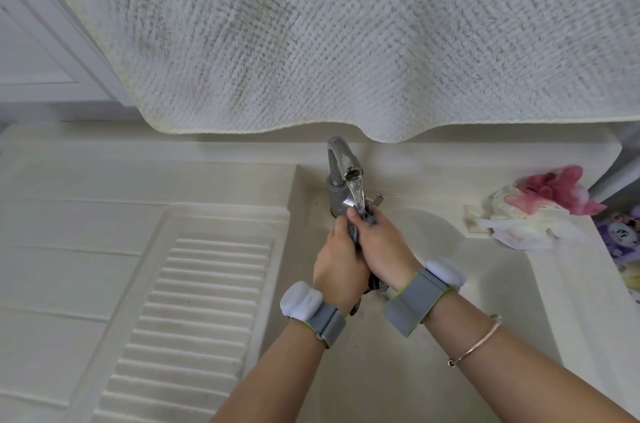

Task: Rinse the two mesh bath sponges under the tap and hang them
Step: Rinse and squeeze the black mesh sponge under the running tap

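Both my hands squeeze a dark grey mesh sponge (pixel 367 219) between them, right under the running water of the grey tap (pixel 341 163). My left hand (pixel 337 263) and my right hand (pixel 382 249) are pressed together with fingers curled round the sponge, so only small dark bits show at the top and below my wrists. A second sponge, pink and white (pixel 550 192), lies on the ledge at the right of the sink (pixel 491 284).
A large white towel (pixel 346 34) hangs over the back, its lower edge just above the tap. A ribbed washboard surface (pixel 194 311) slopes down on the left. White crumpled plastic (pixel 526 227) lies under the pink sponge; a purple item (pixel 621 232) sits at the far right.
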A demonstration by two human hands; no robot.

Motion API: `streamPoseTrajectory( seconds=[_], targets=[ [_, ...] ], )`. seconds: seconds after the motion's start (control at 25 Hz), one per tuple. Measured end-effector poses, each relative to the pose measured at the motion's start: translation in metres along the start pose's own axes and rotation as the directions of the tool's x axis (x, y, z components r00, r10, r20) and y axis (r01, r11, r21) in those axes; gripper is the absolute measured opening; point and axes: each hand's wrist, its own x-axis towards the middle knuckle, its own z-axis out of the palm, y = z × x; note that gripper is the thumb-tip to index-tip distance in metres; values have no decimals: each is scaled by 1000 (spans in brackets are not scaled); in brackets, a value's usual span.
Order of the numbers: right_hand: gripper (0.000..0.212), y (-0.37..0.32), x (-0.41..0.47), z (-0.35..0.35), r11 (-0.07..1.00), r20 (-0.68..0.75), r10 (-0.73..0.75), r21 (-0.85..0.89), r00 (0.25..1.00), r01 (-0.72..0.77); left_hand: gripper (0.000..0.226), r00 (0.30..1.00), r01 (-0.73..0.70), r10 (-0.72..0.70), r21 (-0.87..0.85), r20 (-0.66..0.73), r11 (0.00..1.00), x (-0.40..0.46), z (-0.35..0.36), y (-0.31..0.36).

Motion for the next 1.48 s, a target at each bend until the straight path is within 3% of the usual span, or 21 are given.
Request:
streamPoseTrajectory(
  seconds=[0.24, 0.36, 0.44, 0.52, 0.6, 0.64, 0.72, 0.8, 0.88, 1.0, 1.08, 1.24, 1.4, 1.48],
  targets=[
    [30, 4, 6, -2, 997, -26, 54, 63, 998, -52, 19, 999, 6, -7, 19, 41, 1000, -4, 0, 5],
    [27, 9, 9, -4, 957, -35, 130, 265, 991, -117, 37, 1000, 21, -17, -196, 20, 980, 0, -1, 0],
    [19, 13, 13, -10, 910, -75, 180, 392, 981, -137, 62, 994, 106, -89, -452, 59, 886, 6, -4, -5],
    [13, 12, 11, -16, 842, -83, 216, 520, 973, -143, 89, 963, 265, -156, -674, 220, 689, 11, -8, -9],
    [12, 12, 7, -16, 790, -28, 190, 598, 981, -136, 89, 925, 374, -147, -770, 351, 517, 12, -4, -12],
    [17, 12, 3, -16, 797, 1, 170, 588, 985, -139, 82, 924, 373, -134, -773, 358, 513, 12, -3, -11],
    [25, 10, -4, -18, 823, 69, 165, 540, 984, -176, 69, 941, 323, -124, -731, 314, 601, 12, -3, -14],
    [23, 6, -7, -25, 839, 125, 164, 503, 979, -205, 71, 961, 258, -125, -642, 247, 722, 13, -5, -17],
    [25, 3, -9, -26, 893, 138, 57, 435, 989, -112, 69, 979, 188, -125, -479, 162, 858, 12, -8, -14],
    [60, 9, -10, -12, 997, 85, -73, 47, 994, 69, 33, 995, 94, -82, -283, 55, 955, 10, -2, -4],
    [45, 12, -6, -6, 998, 20, -64, -15, 998, 65, 17, 1000, 31, -31, -211, 2, 977, 11, 2, -3],
    [30, 15, -1, -3, 998, 8, -68, 1, 998, 68, 11, 1000, -11, 6, -227, -22, 974, 10, 7, -9],
    [20, 20, 4, 0, 992, -80, -24, 122, 997, 34, 27, 1000, 22, -18, -283, 19, 959, 9, 13, -11],
    [19, 22, 8, -4, 987, -138, 0, 157, 990, 22, 42, 993, 97, -59, -423, 103, 901, 11, 10, -8]
  ],
)
